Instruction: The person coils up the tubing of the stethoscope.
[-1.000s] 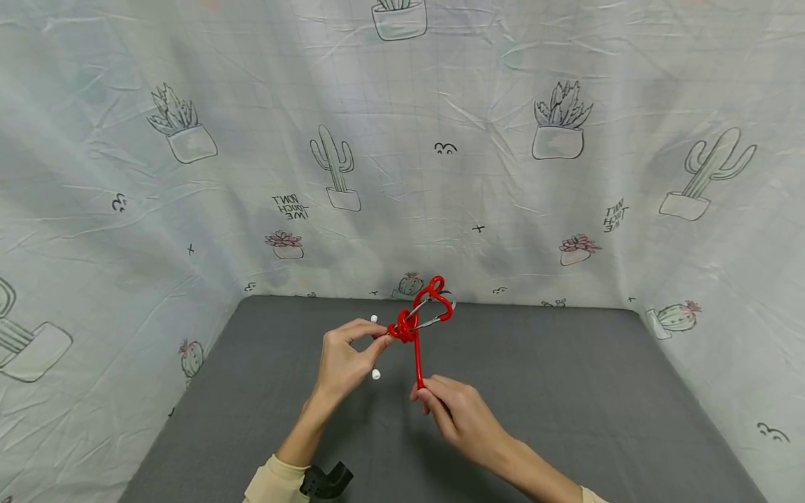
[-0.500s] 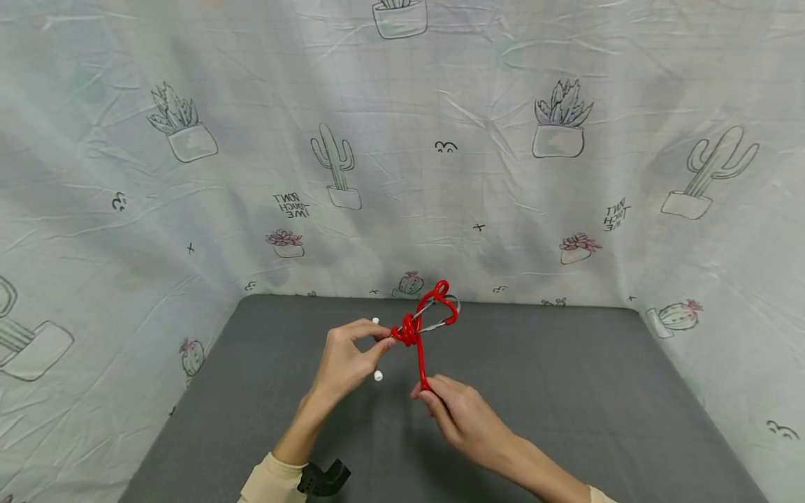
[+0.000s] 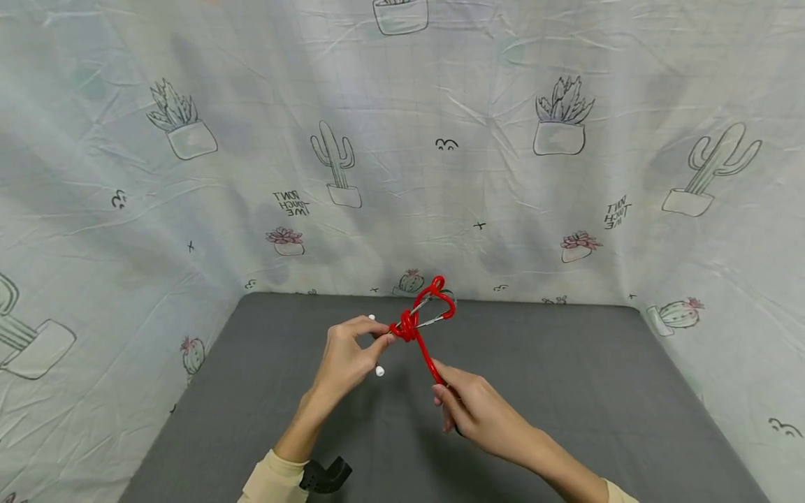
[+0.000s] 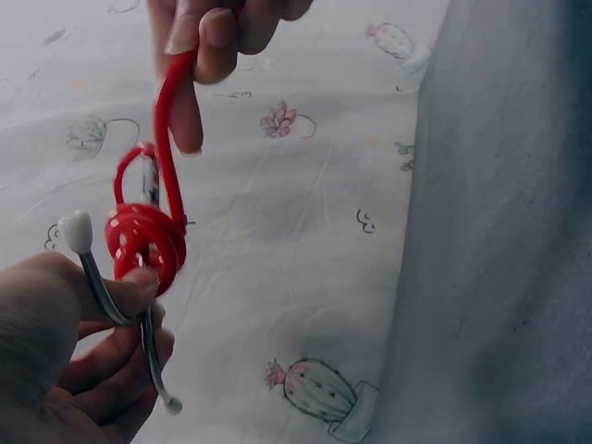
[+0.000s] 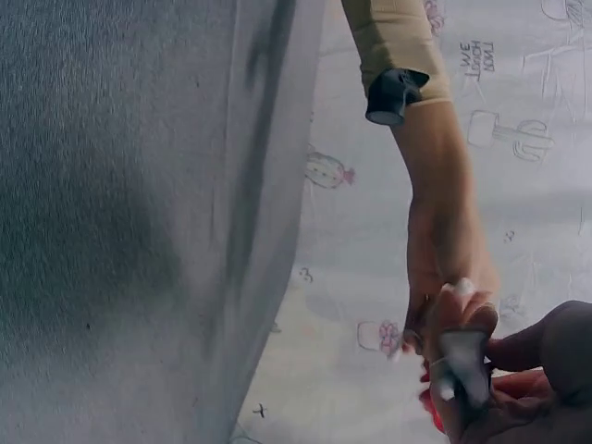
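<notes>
A thin metal wire hook (image 3: 431, 321) with white-capped prong ends (image 3: 380, 371) is held above the table, its far loop threaded with a red cord (image 3: 425, 351). The cord makes a small loop at the far end and a tight coil (image 4: 146, 242) near the prongs. My left hand (image 3: 347, 358) pinches the hook between thumb and fingers, beside the coil. Cord runs taut from the coil to my right hand (image 3: 481, 412), which pinches it lower and to the right. A blurred grey-and-black piece (image 5: 465, 363) shows by the right fingers; its kind is unclear.
Beneath both hands lies a dark grey table surface (image 3: 566, 391). Pale fabric (image 3: 478, 181) with printed cacti rises behind and at the sides. A black wrist camera (image 3: 325, 476) sits by the left sleeve.
My right hand has shifted to the right, so the cord that hung nearly straight down from the coil now slants rightward. The left hand and hook have moved only slightly.
</notes>
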Action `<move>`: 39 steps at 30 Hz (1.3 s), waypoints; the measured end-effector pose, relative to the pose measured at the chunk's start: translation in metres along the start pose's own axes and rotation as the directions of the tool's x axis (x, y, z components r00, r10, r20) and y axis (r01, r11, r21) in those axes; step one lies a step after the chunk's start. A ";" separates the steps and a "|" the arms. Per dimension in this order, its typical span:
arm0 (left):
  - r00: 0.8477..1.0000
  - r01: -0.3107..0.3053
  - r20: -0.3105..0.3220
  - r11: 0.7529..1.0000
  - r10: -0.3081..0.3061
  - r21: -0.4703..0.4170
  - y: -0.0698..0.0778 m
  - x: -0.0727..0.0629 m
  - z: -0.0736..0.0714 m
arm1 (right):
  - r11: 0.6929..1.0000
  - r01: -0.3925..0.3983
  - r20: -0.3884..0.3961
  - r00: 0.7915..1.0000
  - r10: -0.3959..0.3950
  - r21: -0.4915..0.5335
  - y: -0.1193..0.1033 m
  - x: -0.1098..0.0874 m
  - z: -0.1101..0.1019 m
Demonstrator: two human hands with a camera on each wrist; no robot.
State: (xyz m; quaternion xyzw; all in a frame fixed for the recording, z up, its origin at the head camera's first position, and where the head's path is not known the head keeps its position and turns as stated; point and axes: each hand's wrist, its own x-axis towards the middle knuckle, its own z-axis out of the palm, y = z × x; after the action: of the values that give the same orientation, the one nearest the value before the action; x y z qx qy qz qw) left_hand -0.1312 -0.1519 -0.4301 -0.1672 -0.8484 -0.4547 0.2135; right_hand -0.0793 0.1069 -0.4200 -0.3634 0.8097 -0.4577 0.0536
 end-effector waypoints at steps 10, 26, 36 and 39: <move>0.999 0.033 0.016 0.998 -0.033 0.046 -0.006 0.005 -0.002 | 1.000 0.013 -0.039 0.999 -0.013 0.003 -0.001 -0.001 -0.014; 0.997 0.026 0.073 0.996 -0.032 0.082 -0.007 -0.001 0.000 | 0.971 0.232 -0.148 0.960 -0.238 -0.054 0.003 0.005 -0.029; 0.991 -0.063 0.123 0.997 0.057 0.050 -0.003 -0.013 0.011 | 0.966 0.240 -0.289 0.922 -0.257 -0.091 0.008 0.011 -0.030; 0.989 -0.077 0.134 0.995 0.069 0.056 -0.002 -0.018 0.014 | 0.968 0.248 -0.292 0.928 -0.232 0.019 0.010 0.012 -0.030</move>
State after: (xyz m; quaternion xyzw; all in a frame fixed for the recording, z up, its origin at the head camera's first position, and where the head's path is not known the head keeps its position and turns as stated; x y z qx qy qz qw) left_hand -0.1201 -0.1423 -0.4475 -0.2213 -0.8674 -0.4086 0.1783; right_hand -0.1064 0.1233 -0.4073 -0.3879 0.7452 -0.5309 -0.1110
